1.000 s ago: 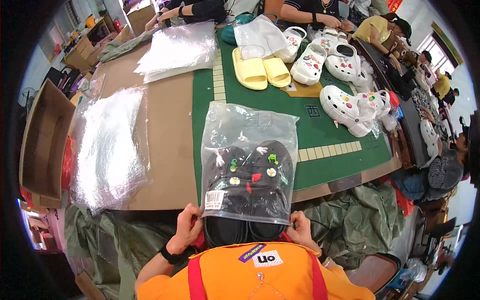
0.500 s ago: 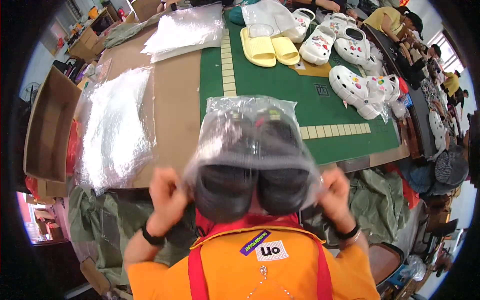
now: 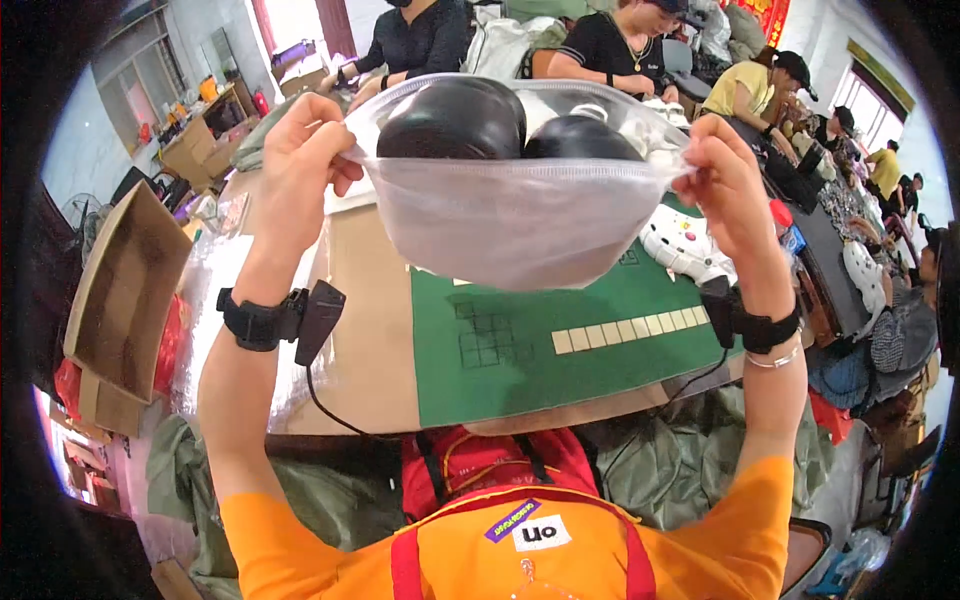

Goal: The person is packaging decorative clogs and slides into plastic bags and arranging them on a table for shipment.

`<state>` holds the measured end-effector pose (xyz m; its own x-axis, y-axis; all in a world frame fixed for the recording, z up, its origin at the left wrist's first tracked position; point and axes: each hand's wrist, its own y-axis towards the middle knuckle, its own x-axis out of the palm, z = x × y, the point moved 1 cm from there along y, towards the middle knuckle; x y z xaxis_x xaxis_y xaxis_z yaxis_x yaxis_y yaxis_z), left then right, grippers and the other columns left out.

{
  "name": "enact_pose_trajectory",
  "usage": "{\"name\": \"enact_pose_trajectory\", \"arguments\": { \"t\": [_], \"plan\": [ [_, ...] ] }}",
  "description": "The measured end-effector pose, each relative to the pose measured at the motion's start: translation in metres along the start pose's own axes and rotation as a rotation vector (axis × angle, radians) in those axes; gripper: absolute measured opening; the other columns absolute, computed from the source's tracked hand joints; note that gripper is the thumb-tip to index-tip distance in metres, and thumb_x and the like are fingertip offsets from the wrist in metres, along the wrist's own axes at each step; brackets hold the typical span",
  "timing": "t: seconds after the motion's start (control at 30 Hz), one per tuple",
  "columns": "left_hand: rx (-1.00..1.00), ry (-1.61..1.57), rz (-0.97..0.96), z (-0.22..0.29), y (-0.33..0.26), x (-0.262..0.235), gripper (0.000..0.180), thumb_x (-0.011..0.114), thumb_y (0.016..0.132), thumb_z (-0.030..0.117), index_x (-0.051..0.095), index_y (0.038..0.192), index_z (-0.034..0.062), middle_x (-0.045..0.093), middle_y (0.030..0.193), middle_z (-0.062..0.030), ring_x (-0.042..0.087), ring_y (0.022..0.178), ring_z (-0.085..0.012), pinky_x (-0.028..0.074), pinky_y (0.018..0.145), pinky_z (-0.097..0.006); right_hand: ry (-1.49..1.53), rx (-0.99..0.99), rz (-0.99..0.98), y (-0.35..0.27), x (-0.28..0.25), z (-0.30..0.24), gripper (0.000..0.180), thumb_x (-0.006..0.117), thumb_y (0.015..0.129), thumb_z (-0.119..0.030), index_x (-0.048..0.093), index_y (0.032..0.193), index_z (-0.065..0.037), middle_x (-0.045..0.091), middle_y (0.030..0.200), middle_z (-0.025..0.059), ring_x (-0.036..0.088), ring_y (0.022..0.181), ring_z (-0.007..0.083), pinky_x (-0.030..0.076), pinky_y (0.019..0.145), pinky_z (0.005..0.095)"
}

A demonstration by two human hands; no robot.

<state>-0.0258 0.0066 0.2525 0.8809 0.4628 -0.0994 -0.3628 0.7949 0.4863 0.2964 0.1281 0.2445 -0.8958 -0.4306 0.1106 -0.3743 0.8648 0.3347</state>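
Raised high over the table, a translucent plastic bag (image 3: 510, 215) hangs between my two hands, its mouth stretched wide. My left hand (image 3: 312, 150) pinches one corner of the bag's opening, and my right hand (image 3: 722, 165) pinches the opposite corner. Inside the bag is a pair of black clogs (image 3: 450, 122), their rounded ends showing at the opening; the rest of them is hidden by the frosted plastic. Each wrist wears a black strap with a small dark device, and a cable runs from it.
Below lies a green mat (image 3: 480, 370) printed with a row of pale tiles. White decorated clogs (image 3: 682, 240) sit at its right. Clear plastic bags (image 3: 225, 310) and an open cardboard box (image 3: 130, 290) are at the left. People (image 3: 625, 50) work across the table.
Both hands have lifted the bag with the black clogs up and away from me, from the table's near edge to well above the mat. The grip on the bag's corners continues.
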Motion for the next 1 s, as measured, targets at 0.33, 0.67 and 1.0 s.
{"name": "enact_pose_trajectory", "arguments": {
  "t": [0.33, 0.67, 1.0],
  "plan": [
    [-0.068, 0.141, -0.151, -0.006, 0.047, 0.002, 0.002, 0.05, 0.074, 0.006, 0.049, 0.076, 0.0053, 0.048, 0.061, -0.001, 0.05, 0.048, -0.0085, 0.034, 0.038, -0.02, -0.19, -0.007, 0.011, 0.065, -0.005, 0.003, 0.007, 0.054, 0.077, -0.012, 0.05, 0.077, -0.007, 0.051, 0.064, 0.0015, 0.058, 0.055, 0.0143, 0.043, 0.045, 0.0227],
    [0.084, 0.242, 0.066, -0.048, 0.078, 0.009, 0.009, 0.053, 0.073, 0.01, 0.051, 0.074, 0.0006, 0.055, 0.061, -0.0051, 0.057, 0.05, -0.0111, 0.043, 0.04, -0.023, -0.203, 0.123, 0.055, 0.092, -0.006, 0.037, 0.02, 0.048, 0.081, -0.012, 0.051, 0.099, -0.006, 0.054, 0.078, 0.0015, 0.062, 0.065, 0.0156, 0.052, 0.06, 0.0272],
    [-0.095, 0.076, -0.022, -0.101, -0.005, -0.025, 0.009, 0.049, 0.08, 0.005, 0.047, 0.089, 0.0038, 0.052, 0.074, -0.0048, 0.053, 0.06, -0.0103, 0.044, 0.05, -0.023, -0.231, 0.022, 0.024, -0.029, 0.026, 0.099, 0.009, 0.059, 0.082, -0.007, 0.053, 0.087, -0.003, 0.056, 0.079, 0.0012, 0.053, 0.071, 0.0077, 0.047, 0.067, 0.0221]
  ]
}}
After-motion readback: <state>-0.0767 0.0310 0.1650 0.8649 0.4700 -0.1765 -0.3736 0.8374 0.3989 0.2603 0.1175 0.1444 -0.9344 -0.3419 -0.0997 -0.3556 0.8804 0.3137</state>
